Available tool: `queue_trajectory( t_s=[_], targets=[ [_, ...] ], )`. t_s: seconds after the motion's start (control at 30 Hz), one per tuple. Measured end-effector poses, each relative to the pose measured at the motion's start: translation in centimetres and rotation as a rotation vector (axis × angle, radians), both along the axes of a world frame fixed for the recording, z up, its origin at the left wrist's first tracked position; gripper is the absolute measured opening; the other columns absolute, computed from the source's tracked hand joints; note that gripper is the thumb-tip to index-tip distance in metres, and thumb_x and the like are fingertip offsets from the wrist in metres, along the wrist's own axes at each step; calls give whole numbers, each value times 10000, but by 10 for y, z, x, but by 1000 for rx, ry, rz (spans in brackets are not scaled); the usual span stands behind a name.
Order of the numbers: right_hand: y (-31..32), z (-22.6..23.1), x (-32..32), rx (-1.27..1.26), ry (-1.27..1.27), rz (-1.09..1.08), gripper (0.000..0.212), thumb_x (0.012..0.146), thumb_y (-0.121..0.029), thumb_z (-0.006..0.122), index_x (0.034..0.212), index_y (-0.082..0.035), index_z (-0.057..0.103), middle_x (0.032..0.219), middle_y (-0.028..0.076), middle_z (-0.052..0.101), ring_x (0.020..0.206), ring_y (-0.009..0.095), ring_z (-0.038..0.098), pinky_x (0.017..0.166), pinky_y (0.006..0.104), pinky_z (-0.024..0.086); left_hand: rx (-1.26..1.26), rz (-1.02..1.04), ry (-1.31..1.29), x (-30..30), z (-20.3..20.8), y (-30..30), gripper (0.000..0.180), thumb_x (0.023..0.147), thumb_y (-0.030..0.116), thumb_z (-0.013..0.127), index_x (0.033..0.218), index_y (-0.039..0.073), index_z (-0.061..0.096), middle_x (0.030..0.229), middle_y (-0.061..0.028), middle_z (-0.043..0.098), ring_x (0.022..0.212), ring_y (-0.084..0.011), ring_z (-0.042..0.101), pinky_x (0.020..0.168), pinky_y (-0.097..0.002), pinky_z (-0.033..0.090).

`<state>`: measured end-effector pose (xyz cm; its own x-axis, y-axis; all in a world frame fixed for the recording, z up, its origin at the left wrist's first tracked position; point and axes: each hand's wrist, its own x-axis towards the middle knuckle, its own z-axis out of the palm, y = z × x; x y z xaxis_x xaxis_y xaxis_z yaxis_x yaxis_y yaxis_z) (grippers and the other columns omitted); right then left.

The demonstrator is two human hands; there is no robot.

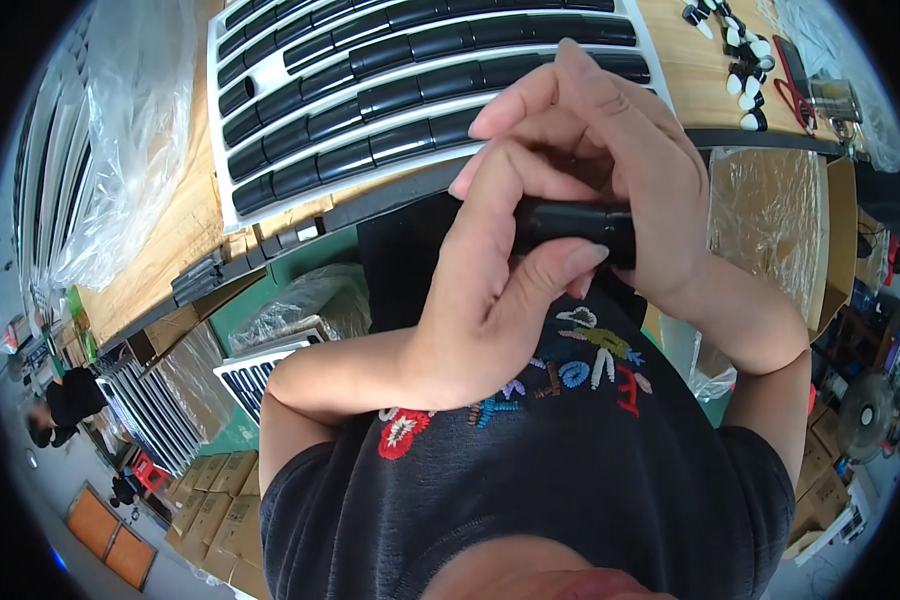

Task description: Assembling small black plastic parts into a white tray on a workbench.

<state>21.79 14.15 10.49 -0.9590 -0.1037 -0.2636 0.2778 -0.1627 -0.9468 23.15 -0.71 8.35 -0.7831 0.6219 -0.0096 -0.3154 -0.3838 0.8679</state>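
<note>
A glossy black tube [575,228] is held crosswise in front of my chest, near the table's front edge. My left hand [495,270] is closed around its left part, the thumb lying along the near side. Around the right end curls my right hand [660,170], its palm against the tube and its fingers arched over toward the left hand. The fingers partly hide the tube's ends. Just beyond the hands lies a white tray [228,200] with rows of similar black tubes [400,142]. One row has a gap, where a tube's open end shows.
Small black-and-white pieces [745,70] lie loose at the table's far right, near red-handled scissors [794,103] and a metal cup [835,100]. Clear plastic sheeting [135,130] covers stacked trays at left. Cartons [210,510], a fan [867,415] and another person [70,405] are farther off.
</note>
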Motion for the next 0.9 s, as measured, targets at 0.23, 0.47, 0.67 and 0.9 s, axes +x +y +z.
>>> queue_trajectory(
  t_s=[0.23, 0.47, 0.67, 0.9],
  targets=[
    [2, -21, -3, -18, 9, -13, 577, 1045, -436, 284, 972, 12, 640, 898, 188, 703, 801, 194, 680, 794, 263, 510, -86, -3, -151, -3, -1, 2, 160, 968, 23, 525, 1108, 11, 449, 978, -59, 546, 736, -83, 520, 651, -202, 439],
    [4, -31, -8, 140, 198, -167, 592, 1056, -425, 264, 965, 27, 637, 919, 163, 704, 893, 221, 702, 817, 282, 534, -125, 45, -104, -10, -17, 11, 174, 988, 70, 511, 1149, 24, 465, 1046, -50, 562, 757, -81, 527, 673, -202, 427],
    [6, -18, 0, 5, 135, -21, 610, 1059, -414, 223, 954, 22, 637, 893, 182, 700, 847, 198, 690, 810, 265, 523, -21, -48, -4, -5, -17, 10, 183, 981, 88, 512, 1131, 7, 444, 960, -62, 560, 709, -82, 503, 660, -205, 424],
    [7, -45, -13, 44, 103, -47, 608, 1035, -476, 278, 962, 2, 646, 909, 156, 704, 826, 177, 666, 818, 275, 501, -66, 31, -140, -15, -24, 14, 148, 990, 59, 484, 1132, 17, 475, 960, -58, 567, 735, -87, 506, 649, -207, 415]
  ],
)
